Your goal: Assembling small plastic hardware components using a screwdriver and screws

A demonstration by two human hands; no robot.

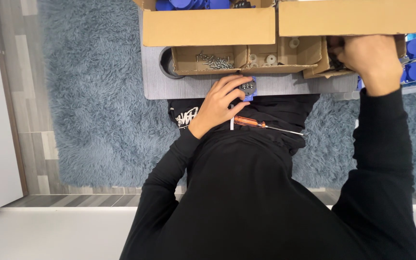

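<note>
- Gripping a small blue-and-black part (248, 88) at the grey desk (193, 86) edge, the left hand (217, 103) closes round it.
- Right hand (369, 60) reaches into a cardboard box (323, 60); its grip cannot be told.
- Orange-handled screwdriver (261, 125) lies on the lap.

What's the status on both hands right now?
Left hand grips small blue-and-black part at table edge. Right hand reaches into cardboard box. Screwdriver on lap.
</note>
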